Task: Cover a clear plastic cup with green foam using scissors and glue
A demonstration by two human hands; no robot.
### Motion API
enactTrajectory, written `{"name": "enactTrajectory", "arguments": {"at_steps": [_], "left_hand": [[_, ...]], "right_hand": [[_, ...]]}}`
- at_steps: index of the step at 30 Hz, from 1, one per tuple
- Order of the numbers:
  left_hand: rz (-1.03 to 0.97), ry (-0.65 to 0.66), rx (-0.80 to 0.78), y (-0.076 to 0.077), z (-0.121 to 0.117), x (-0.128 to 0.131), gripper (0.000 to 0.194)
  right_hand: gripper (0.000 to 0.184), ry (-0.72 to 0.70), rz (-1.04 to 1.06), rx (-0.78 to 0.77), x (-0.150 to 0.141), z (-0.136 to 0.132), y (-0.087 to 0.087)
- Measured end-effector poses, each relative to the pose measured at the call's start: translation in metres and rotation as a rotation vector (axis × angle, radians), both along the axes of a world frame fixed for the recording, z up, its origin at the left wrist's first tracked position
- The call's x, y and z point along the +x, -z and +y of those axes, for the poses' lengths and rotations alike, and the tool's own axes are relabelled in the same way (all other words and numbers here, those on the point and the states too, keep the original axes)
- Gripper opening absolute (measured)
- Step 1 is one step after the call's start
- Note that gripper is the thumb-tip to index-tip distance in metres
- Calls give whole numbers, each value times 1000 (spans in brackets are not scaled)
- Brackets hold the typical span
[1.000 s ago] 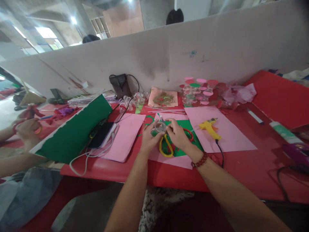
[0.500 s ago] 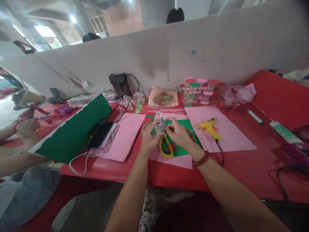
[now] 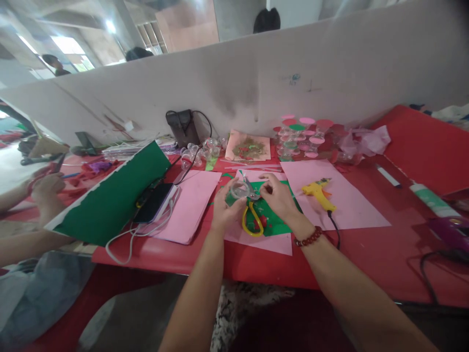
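The clear plastic piece (image 3: 239, 189), round and open-looking, is in the left hand (image 3: 223, 211), held above the green sheet (image 3: 279, 226) near the middle of the counter (image 3: 252, 270). That grip is narrow, thumb and fingers curved around its sides. It looks light, thin-walled and smooth, likely springy, so a hard squeeze could dent it or make it slip; a gentle hold low on the sides seems best, leaving the rim free. The right hand (image 3: 281, 198) is just beside it, fingertips drawn close together; whether they pinch something small I cannot tell. Scissors (image 3: 252, 197) lie between the hands with metal close to the piece, so that side calls for care; whether they touch it is unclear. Farther right, a yellow glue gun (image 3: 319, 193) rests on a pink sheet (image 3: 357, 217), its cord (image 3: 335, 230) running toward the near edge, where a sleeve or wrist could snag. To the left, a stack of pink sheets (image 3: 194, 208) bears a phone (image 3: 156, 201) and a looped white cable (image 3: 129, 250). Both forearms cross the counter's front edge; the easiest room for moving seems to be rightward, below the pink sheet, while clustered clear pieces with coloured discs (image 3: 301, 138) crowd the back.
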State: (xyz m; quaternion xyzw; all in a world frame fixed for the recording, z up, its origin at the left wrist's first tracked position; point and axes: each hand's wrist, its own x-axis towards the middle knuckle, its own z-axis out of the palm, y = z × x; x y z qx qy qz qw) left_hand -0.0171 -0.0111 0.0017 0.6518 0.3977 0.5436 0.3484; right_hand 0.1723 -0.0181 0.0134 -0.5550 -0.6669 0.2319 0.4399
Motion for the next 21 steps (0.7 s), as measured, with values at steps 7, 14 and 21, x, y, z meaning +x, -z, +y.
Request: {"name": "enactTrajectory", "arguments": {"at_steps": [7, 14, 21], "left_hand": [[-142, -67, -30, 0, 5, -1, 57], [-270, -152, -158, 3, 9, 0, 37], [-327, -273, -211, 5, 16, -5, 47]], "right_hand": [[74, 2, -691, -249, 1, -17, -4], [77, 19, -703, -350, -9, -19, -9], [48, 62, -570, -377, -2, -11, -13]]}}
